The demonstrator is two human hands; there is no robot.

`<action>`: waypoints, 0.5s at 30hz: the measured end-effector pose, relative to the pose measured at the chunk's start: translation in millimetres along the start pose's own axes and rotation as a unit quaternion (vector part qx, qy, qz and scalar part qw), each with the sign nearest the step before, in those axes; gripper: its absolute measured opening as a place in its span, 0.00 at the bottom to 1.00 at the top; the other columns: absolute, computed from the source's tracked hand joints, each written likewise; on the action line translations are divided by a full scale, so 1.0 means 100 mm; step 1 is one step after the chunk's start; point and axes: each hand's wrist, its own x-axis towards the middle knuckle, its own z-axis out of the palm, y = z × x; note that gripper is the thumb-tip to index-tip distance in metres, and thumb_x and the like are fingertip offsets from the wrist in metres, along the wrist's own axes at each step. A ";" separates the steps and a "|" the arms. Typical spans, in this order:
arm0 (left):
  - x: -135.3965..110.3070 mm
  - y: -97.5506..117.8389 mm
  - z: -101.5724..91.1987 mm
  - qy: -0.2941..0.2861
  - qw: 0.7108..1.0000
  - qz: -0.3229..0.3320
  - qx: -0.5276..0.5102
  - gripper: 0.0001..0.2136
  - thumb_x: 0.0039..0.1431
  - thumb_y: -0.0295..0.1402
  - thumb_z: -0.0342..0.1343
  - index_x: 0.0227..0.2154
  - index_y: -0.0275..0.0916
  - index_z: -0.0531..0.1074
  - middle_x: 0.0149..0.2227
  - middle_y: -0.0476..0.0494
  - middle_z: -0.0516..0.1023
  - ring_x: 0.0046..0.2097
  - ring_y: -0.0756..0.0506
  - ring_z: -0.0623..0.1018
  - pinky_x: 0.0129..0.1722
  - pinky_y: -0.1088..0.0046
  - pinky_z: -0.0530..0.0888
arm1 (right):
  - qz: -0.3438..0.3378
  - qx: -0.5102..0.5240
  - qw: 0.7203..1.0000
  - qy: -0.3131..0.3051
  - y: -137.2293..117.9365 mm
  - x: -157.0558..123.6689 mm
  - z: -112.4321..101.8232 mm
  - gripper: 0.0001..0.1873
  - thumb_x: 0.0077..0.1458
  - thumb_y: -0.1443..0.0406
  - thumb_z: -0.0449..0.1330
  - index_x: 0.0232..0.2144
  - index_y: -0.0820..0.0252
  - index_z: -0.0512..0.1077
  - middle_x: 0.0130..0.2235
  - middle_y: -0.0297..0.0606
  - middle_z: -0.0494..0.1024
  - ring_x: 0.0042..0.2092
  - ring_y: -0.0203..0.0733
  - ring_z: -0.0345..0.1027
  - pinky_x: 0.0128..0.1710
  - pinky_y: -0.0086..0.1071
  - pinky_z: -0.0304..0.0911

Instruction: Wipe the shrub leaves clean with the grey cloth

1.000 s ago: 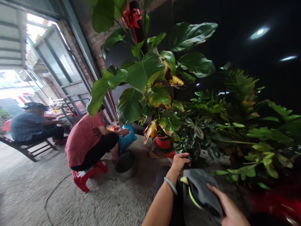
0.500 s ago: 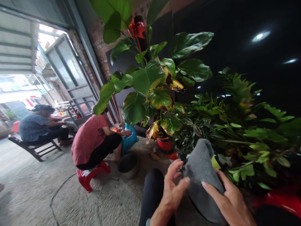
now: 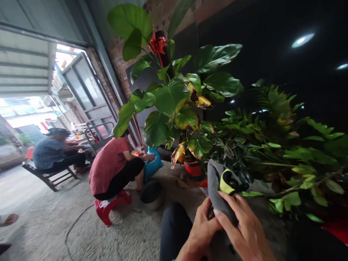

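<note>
Cloth piece (image 3: 215, 183), grey with a yellow and black part showing at its upper right, is held up between the person's two hands in the head view, just in front of the low plants (image 3: 301, 155). The right hand (image 3: 247, 229) is closed on it, thumb on the near face and fingers beside the yellow part; the left hand (image 3: 199, 229) curls against its lower edge, touching, though some fingertips are hidden and I cannot tell whether they grip. The step in hand seems to be turning or shaping this soft piece; doing so would call for a steady right hold while the left finds an edge. The red pot (image 3: 193, 169) stands just beyond its top, and foliage crowds the right side, so a wide swing there could brush it. The dark-trousered knee (image 3: 175, 221) sits close beside the left hand. More room seems to lie leftward, above the concrete floor (image 3: 130, 239), towards the bucket (image 3: 154, 203) and the red stool (image 3: 108, 209) beneath a co-worker (image 3: 110, 165).
</note>
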 end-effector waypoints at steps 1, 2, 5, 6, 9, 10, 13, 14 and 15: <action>0.00 -0.03 -0.01 0.000 0.999 -0.007 -0.032 0.27 0.37 0.42 0.71 0.43 0.37 0.78 0.40 0.41 0.80 0.47 0.36 0.76 0.47 0.67 0.73 | -0.015 0.005 1.000 -0.009 0.01 -0.02 -0.01 0.20 0.57 0.52 0.56 0.46 0.53 0.78 0.41 0.46 0.82 0.43 0.55 0.78 0.41 0.46 0.74; 0.00 -0.05 -0.03 0.011 0.998 -0.016 -0.063 0.27 0.35 0.43 0.71 0.41 0.37 0.78 0.39 0.41 0.80 0.46 0.37 0.77 0.46 0.67 0.73 | -0.028 0.018 0.999 -0.028 0.01 -0.04 -0.02 0.20 0.57 0.53 0.57 0.48 0.53 0.77 0.44 0.46 0.82 0.45 0.55 0.77 0.44 0.46 0.73; 0.03 -0.10 -0.09 0.094 0.984 -0.075 -0.130 0.30 0.24 0.49 0.74 0.33 0.37 0.77 0.33 0.43 0.79 0.39 0.41 0.77 0.39 0.69 0.73 | -0.042 0.085 0.989 -0.117 0.00 -0.09 -0.04 0.25 0.55 0.55 0.60 0.54 0.53 0.74 0.52 0.46 0.80 0.52 0.55 0.74 0.51 0.45 0.69; 0.05 -0.10 -0.09 0.128 0.978 -0.092 -0.135 0.31 0.20 0.50 0.75 0.30 0.37 0.76 0.30 0.44 0.78 0.37 0.42 0.77 0.37 0.70 0.73 | -0.026 0.112 0.983 -0.140 -0.01 -0.09 -0.05 0.27 0.53 0.55 0.61 0.55 0.54 0.73 0.53 0.47 0.79 0.53 0.56 0.74 0.52 0.46 0.69; 0.10 -0.06 -0.06 0.198 0.968 -0.110 -0.110 0.32 0.13 0.47 0.77 0.27 0.38 0.71 0.24 0.50 0.76 0.31 0.46 0.76 0.33 0.71 0.73 | 0.075 0.202 0.958 -0.189 0.02 0.01 -0.09 0.25 0.50 0.50 0.61 0.46 0.55 0.78 0.43 0.44 0.83 0.44 0.55 0.77 0.44 0.42 0.72; 0.12 -0.04 -0.04 0.212 0.966 -0.112 -0.099 0.32 0.13 0.45 0.77 0.26 0.39 0.70 0.23 0.51 0.75 0.30 0.46 0.76 0.32 0.72 0.73 | 0.120 0.219 0.951 -0.180 0.05 0.08 -0.10 0.21 0.50 0.49 0.60 0.39 0.54 0.79 0.37 0.42 0.83 0.39 0.53 0.77 0.39 0.40 0.72; 0.18 -0.02 -0.02 0.246 0.958 -0.122 -0.078 0.29 0.16 0.42 0.76 0.24 0.40 0.68 0.21 0.52 0.75 0.27 0.46 0.76 0.30 0.72 0.73 | 0.263 0.191 0.945 -0.044 0.29 0.36 -0.15 0.19 0.42 0.45 0.61 0.25 0.52 0.75 0.26 0.38 0.78 0.32 0.50 0.72 0.34 0.39 0.68; 0.21 0.00 -0.04 0.261 0.956 -0.115 -0.068 0.27 0.18 0.42 0.75 0.24 0.40 0.69 0.21 0.52 0.75 0.27 0.46 0.76 0.29 0.72 0.73 | 0.304 0.167 0.938 0.011 0.39 0.44 -0.15 0.20 0.36 0.45 0.62 0.25 0.51 0.73 0.26 0.38 0.77 0.33 0.51 0.72 0.35 0.41 0.67; 0.24 0.02 -0.06 0.273 0.955 -0.099 -0.055 0.25 0.20 0.41 0.74 0.24 0.40 0.69 0.21 0.51 0.76 0.28 0.46 0.76 0.29 0.72 0.73 | 0.338 0.149 0.928 0.050 0.50 0.50 -0.14 0.21 0.31 0.45 0.63 0.25 0.51 0.72 0.27 0.38 0.77 0.35 0.54 0.72 0.38 0.43 0.66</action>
